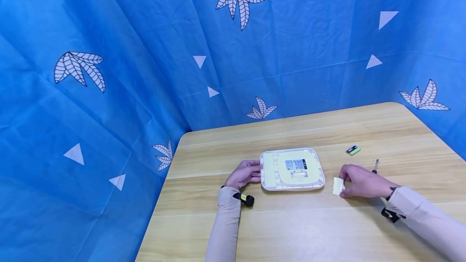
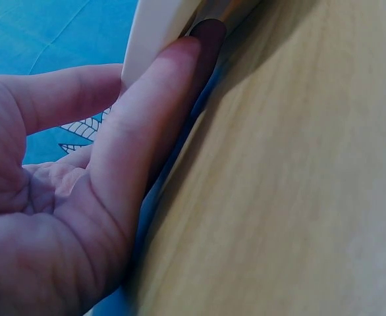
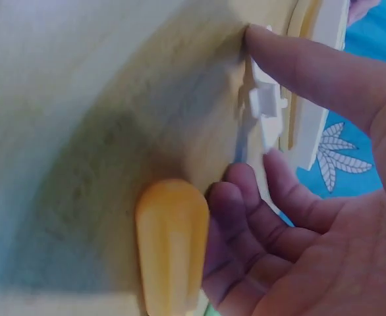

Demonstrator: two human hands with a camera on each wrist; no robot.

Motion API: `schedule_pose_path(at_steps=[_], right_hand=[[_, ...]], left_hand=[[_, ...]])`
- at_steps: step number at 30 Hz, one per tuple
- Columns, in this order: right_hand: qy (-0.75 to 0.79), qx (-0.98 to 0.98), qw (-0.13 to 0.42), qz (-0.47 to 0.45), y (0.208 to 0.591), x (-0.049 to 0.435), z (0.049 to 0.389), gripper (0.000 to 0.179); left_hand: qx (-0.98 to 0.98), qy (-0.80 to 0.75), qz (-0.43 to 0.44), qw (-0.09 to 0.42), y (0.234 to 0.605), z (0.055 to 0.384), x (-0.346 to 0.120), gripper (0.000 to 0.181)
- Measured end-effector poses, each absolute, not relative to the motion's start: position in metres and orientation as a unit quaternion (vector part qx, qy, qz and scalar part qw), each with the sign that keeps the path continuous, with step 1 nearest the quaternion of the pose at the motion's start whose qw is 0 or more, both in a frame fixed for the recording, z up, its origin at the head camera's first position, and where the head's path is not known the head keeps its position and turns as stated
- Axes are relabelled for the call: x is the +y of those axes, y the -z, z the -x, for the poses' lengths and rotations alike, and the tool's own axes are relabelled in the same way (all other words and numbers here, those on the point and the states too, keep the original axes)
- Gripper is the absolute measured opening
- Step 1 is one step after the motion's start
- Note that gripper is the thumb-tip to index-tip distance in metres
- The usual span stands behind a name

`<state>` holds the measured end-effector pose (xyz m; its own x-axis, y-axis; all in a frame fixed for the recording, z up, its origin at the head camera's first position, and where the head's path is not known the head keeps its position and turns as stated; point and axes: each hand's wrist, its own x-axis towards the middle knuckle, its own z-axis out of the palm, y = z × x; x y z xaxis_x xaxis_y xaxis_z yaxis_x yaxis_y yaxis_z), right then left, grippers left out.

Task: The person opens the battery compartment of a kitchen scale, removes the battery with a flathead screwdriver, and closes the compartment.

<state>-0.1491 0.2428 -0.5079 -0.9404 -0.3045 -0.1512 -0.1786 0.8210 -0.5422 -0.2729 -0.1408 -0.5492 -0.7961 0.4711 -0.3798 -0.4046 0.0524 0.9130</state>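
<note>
A flat white device with rounded corners point(image 1: 271, 171) lies on the table, its underside with a label and an uncovered battery compartment point(image 1: 299, 174) facing up. At its left edge, my left hand point(image 1: 245, 174) grips the rim between thumb and fingers; the left wrist view shows the rim point(image 2: 155, 39) close up. To the right of the device, my right hand point(image 1: 364, 182) pinches a small white battery cover point(image 1: 337, 186) by its edges, just above the table. Small clips on the cover point(image 3: 267, 102) show in the right wrist view.
Two small batteries point(image 1: 353, 150), one dark and one green, lie beyond my right hand. A screwdriver point(image 1: 376, 165) is partly hidden behind that hand; its orange handle point(image 3: 172, 243) shows in the right wrist view. A blue patterned curtain point(image 1: 309, 51) surrounds the wooden table point(image 1: 291, 229).
</note>
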Motion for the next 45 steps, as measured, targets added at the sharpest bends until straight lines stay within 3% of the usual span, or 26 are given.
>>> schedule_pose_path(at_steps=[13, 22, 28, 34, 39, 45], right_hand=[[0.382, 0.910, 0.116, 0.110, 0.508, 0.239, 0.153, 0.045], [0.453, 0.866, 0.202, 0.067, 0.506, 0.249, 0.161, 0.048], [0.459, 0.857, 0.226, 0.057, 0.505, 0.254, 0.165, 0.045], [0.472, 0.845, 0.243, 0.063, 0.507, 0.258, 0.169, 0.028], [0.454, 0.858, 0.234, 0.050, 0.506, 0.253, 0.168, 0.022], [0.367, 0.914, 0.164, 0.059, 0.504, 0.236, 0.165, 0.021]], left_hand=[[0.653, -0.686, -0.018, 0.320, 0.548, 0.272, -0.141, 0.043], [0.657, -0.682, -0.022, 0.320, 0.548, 0.273, -0.140, 0.047], [0.656, -0.684, -0.020, 0.318, 0.549, 0.273, -0.141, 0.045], [0.657, -0.684, -0.016, 0.317, 0.549, 0.273, -0.140, 0.044], [0.658, -0.683, -0.019, 0.316, 0.548, 0.273, -0.140, 0.044], [0.656, -0.685, -0.017, 0.317, 0.547, 0.272, -0.140, 0.044]])
